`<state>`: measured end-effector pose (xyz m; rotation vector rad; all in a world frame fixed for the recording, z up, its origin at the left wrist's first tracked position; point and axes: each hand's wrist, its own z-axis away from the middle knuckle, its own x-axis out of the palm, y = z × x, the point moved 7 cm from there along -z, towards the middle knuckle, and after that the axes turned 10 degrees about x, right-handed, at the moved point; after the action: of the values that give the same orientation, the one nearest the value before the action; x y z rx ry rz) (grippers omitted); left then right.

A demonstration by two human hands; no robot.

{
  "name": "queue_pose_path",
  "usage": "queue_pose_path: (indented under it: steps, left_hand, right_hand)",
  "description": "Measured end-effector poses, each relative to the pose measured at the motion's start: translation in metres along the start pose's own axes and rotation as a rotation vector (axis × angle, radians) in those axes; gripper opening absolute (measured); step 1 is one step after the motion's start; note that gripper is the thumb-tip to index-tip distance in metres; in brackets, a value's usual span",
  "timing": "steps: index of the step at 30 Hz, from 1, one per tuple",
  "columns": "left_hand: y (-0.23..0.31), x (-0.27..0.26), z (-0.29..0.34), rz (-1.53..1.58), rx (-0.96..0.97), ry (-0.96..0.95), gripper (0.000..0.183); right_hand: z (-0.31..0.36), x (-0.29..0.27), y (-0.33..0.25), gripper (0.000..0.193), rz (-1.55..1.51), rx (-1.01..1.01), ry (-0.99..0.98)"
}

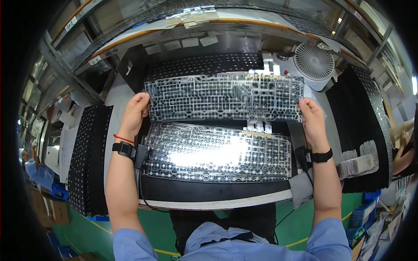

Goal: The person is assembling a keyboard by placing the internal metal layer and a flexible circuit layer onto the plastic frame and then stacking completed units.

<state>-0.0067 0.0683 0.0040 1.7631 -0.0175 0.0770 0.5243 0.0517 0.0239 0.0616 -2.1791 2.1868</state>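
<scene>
A clear keyboard membrane sheet (196, 98) with printed circuit lines is stretched level between my hands. My left hand (138, 106) pinches its left edge, and my right hand (310, 111) grips the right edge. White connector tails (267, 67) show just beyond its far edge; which sheet they belong to I cannot tell. Nearer to me, a second membrane sheet (270, 161), perhaps the top of a pile, lies on the black work surface (196, 190). Strong glare hides part of its middle. Another white connector tail (257, 127) lies at its far edge.
Black perforated sheets (200, 64) lie behind the held membrane. More dark stacks stand at left (89, 161) and right (359, 113). A white fan (313, 63) is at the back right, white connector tails (359, 163) beside my right forearm. A shelf (196, 28) spans the back.
</scene>
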Motion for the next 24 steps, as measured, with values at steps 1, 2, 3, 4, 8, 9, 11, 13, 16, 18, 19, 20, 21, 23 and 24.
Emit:
queue_pose_path:
  steps: [1, 2, 3, 4, 8, 9, 11, 13, 16, 18, 19, 20, 21, 23, 24]
  left_hand:
    - [-0.001, -0.005, 0.0, 0.029, 0.02, -0.027, 0.022]
    - [-0.003, -0.008, -0.001, 0.058, 0.041, -0.054, 0.023]
    - [-0.003, -0.008, -0.001, 0.07, 0.049, -0.042, 0.025]
    - [-0.003, -0.008, -0.002, 0.081, 0.058, -0.029, 0.027]
    - [0.007, 0.007, 0.006, 0.136, -0.02, 0.075, 0.031]
    - [0.008, 0.006, 0.006, 0.123, -0.007, 0.062, 0.029]
    - [0.008, 0.002, 0.004, 0.095, 0.019, 0.037, 0.026]
    - [0.015, 0.017, 0.007, 0.032, 0.036, 0.054, 0.023]
    - [0.013, 0.015, 0.006, -0.055, 0.006, 0.017, 0.026]
    - [0.005, 0.006, 0.002, -0.165, -0.035, -0.022, 0.025]
    - [0.004, 0.007, 0.003, -0.157, -0.05, -0.024, 0.022]
    - [0.003, 0.008, 0.003, -0.149, -0.065, -0.027, 0.019]
    - [0.004, 0.011, 0.005, -0.141, -0.08, -0.028, 0.016]
    - [0.002, 0.012, 0.004, -0.041, -0.06, 0.009, 0.011]
    - [0.001, 0.011, 0.004, 0.008, -0.05, 0.03, 0.01]
  right_hand:
    - [0.002, 0.001, -0.004, 0.02, 0.015, -0.001, 0.009]
    - [0.004, 0.002, -0.007, 0.02, 0.029, -0.001, 0.019]
    - [0.005, 0.001, -0.008, 0.02, 0.015, -0.004, 0.035]
    - [0.006, 0.0, -0.008, 0.021, 0.0, -0.007, 0.05]
    - [0.011, 0.005, -0.017, 0.021, -0.067, -0.015, 0.077]
    - [0.01, 0.003, -0.015, 0.019, -0.081, -0.012, 0.058]
    - [0.006, -0.003, -0.008, 0.015, -0.11, -0.005, 0.022]
    - [0.008, 0.006, -0.012, 0.013, 0.027, -0.049, 0.024]
    - [0.008, 0.01, -0.014, 0.015, 0.09, -0.07, 0.021]
    - [0.007, 0.008, -0.012, 0.018, 0.095, -0.067, 0.027]
    - [0.006, 0.006, -0.01, 0.018, 0.102, -0.064, 0.036]
    - [0.005, 0.005, -0.008, 0.019, 0.11, -0.061, 0.044]
    - [0.005, 0.005, -0.008, 0.018, 0.12, -0.067, 0.046]
    - [0.006, 0.004, -0.008, 0.018, 0.139, -0.081, 0.051]
    - [0.006, 0.005, -0.008, 0.017, 0.121, -0.056, 0.05]
